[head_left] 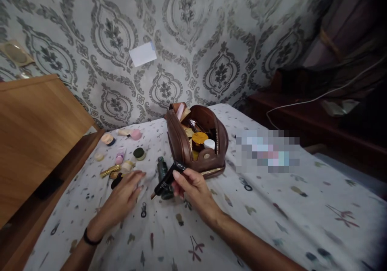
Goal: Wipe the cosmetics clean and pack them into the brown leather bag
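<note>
My right hand (192,188) grips a black tube (167,180), tilted in front of an unzipped brown toiletry bag (178,144). Behind the tube, partly covered by it, lies a dark green bottle (162,167). My left hand (125,192) hovers at the left with its fingers stretched out and holds nothing visible. Beside its knuckles is a dark round item (116,181), half hidden by the hand. Inside the bag are a jar with an orange-gold lid (200,138), a white-capped container (209,144) and other small items.
Left of the bag, a gold lipstick-like tube (110,170), a dark-lidded jar (139,154), a pink tube (120,155) and several small cosmetics lie on the patterned sheet (250,234). A wooden panel (39,130) borders the left; a blurred patch (267,151) lies right.
</note>
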### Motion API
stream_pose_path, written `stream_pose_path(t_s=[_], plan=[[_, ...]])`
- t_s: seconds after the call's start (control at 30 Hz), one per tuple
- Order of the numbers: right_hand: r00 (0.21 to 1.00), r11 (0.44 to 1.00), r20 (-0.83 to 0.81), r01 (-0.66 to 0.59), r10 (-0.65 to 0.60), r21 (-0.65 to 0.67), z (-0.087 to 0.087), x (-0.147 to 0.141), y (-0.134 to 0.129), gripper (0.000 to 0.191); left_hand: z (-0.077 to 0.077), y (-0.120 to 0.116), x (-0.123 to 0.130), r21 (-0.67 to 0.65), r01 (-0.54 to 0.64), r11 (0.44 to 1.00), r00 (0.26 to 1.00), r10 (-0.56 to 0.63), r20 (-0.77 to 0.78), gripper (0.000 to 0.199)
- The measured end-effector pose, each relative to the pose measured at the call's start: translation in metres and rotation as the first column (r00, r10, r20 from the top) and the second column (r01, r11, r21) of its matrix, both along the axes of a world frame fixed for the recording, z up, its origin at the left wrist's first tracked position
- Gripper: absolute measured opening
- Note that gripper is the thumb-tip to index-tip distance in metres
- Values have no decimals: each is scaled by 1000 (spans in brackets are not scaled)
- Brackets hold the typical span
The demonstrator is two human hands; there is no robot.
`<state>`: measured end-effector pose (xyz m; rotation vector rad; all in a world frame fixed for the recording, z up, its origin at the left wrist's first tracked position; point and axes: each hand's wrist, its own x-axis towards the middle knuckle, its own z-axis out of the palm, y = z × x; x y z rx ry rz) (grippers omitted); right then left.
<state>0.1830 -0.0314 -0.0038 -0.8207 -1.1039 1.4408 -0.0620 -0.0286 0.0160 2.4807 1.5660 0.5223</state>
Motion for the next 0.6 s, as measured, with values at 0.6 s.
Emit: stream_pose_path(t_s=[0.6], plan=[[995,997,-68,-70,67,-45,1,-3,-6,50,8,-23,31,-325,-139,935,746,315,587,34]])
